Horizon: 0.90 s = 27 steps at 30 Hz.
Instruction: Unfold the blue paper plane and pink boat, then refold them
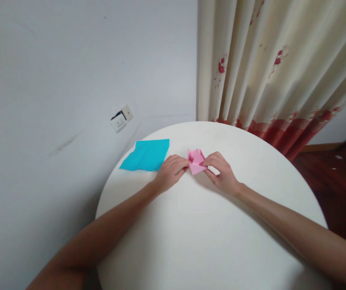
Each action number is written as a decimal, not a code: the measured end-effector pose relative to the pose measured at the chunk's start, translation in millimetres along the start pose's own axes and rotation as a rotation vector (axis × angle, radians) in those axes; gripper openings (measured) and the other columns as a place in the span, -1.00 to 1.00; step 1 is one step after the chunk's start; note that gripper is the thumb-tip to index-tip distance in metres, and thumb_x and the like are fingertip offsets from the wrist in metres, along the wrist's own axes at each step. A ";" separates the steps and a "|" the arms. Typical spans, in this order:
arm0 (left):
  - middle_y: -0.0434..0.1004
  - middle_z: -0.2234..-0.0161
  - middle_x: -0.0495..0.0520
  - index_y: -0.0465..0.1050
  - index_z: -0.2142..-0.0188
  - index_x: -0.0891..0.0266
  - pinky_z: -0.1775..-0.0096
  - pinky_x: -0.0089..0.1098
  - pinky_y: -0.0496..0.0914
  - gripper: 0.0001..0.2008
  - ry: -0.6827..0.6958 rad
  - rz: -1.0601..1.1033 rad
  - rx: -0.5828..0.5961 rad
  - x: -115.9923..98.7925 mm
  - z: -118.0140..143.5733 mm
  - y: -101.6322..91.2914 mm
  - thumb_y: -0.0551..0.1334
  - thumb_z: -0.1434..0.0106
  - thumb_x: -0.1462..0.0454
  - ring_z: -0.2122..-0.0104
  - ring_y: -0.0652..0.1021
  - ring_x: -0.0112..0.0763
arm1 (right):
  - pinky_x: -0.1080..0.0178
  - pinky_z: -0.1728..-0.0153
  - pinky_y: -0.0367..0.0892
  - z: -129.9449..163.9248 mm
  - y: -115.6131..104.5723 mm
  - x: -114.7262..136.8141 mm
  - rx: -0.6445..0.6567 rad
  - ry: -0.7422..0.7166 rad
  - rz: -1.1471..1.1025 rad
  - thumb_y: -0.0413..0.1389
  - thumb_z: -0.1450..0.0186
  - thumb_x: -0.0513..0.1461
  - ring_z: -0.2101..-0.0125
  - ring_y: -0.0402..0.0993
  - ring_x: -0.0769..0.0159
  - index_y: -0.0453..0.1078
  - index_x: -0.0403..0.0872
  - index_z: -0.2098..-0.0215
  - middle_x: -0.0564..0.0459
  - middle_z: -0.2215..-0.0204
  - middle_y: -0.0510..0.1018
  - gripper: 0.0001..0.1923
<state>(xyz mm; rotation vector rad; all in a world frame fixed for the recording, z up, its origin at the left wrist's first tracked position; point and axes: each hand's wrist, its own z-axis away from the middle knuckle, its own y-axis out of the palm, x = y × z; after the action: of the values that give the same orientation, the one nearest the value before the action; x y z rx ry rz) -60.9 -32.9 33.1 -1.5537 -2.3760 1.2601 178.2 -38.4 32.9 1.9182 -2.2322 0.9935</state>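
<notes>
Pink paper, partly folded: small, pale, with raised flaps at the far end and a pointed flat corner toward the near side. Lay past the middle of the round white counter, toward 12 o'clock. Left hand pressed at its 9 o'clock edge, fingers curled together, grip closed on the paper's side. Right hand met it from 3 o'clock, fingertips pinched on the paper's right flap. Blue paper lay flat at 10 o'clock, just beside the left hand, its far corner hanging over the counter rim. Wide bare surface at 6 o'clock between both forearms. Rim close behind the paper at 12 o'clock, with curtain and wall beyond.
</notes>
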 end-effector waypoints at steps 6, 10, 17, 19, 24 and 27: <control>0.65 0.32 0.06 0.54 0.44 0.06 0.11 -0.21 0.32 -0.77 0.072 -0.054 -0.022 -8.6 0.4 -9.8 0.21 -0.35 0.19 0.23 0.56 -0.27 | 0.06 0.19 0.36 2.8 -5.7 -1.4 0.119 -0.264 0.103 0.04 -0.31 -0.41 0.15 0.43 0.17 0.42 0.07 0.11 -0.03 0.17 0.59 -0.70; 0.66 0.28 0.03 0.54 0.41 0.07 0.14 -0.25 0.33 -0.80 0.198 -0.217 -0.086 -8.7 2.1 -13.7 0.21 -0.36 0.26 0.21 0.58 -0.30 | 0.08 0.24 0.34 3.5 -7.4 8.9 0.080 -0.206 0.078 0.13 -0.28 -0.35 0.23 0.47 0.17 0.38 0.09 0.02 -0.01 0.18 0.61 -0.67; 0.67 0.12 0.01 0.51 0.29 0.15 0.20 -0.32 0.34 -0.94 0.403 -0.406 -0.161 -19.5 -1.7 -15.0 0.27 -0.33 0.32 0.16 0.58 -0.35 | 0.11 0.30 0.29 -2.4 2.0 19.3 -0.014 -0.059 0.080 0.19 -0.31 -0.32 0.36 0.42 0.21 0.42 0.03 0.05 0.03 0.37 0.61 -0.75; 0.66 0.11 0.00 0.51 0.27 0.14 0.19 -0.31 0.35 -0.95 0.406 -0.418 -0.182 -20.3 -1.7 -14.9 0.27 -0.33 0.33 0.16 0.58 -0.35 | 0.09 0.27 0.29 -2.4 1.9 18.0 -0.005 -0.130 0.071 0.17 -0.30 -0.36 0.33 0.44 0.21 0.44 0.03 0.13 0.03 0.34 0.63 -0.79; 0.66 0.10 0.00 0.51 0.24 0.13 0.17 -0.28 0.36 -0.91 0.366 -0.384 -0.231 -14.0 1.5 -16.0 0.23 -0.36 0.33 0.12 0.58 -0.32 | 0.09 0.26 0.30 0.8 -2.1 16.9 -0.033 -0.274 0.084 0.12 -0.28 -0.44 0.28 0.44 0.21 0.42 0.00 0.13 -0.01 0.27 0.64 -0.72; 0.66 0.10 0.03 0.51 0.23 0.14 0.16 -0.26 0.39 -0.88 0.339 -0.356 -0.252 -10.8 2.4 -17.6 0.19 -0.38 0.34 0.12 0.58 -0.31 | 0.10 0.26 0.32 2.0 -2.6 15.7 0.012 -0.332 0.098 0.10 -0.28 -0.44 0.26 0.44 0.20 0.40 -0.02 0.12 -0.04 0.24 0.63 -0.73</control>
<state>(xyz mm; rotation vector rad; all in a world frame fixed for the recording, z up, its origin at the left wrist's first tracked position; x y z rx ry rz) -69.8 -45.8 46.9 -1.1952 -2.4977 0.5967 177.5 -53.1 39.1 2.1344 -2.5175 0.7442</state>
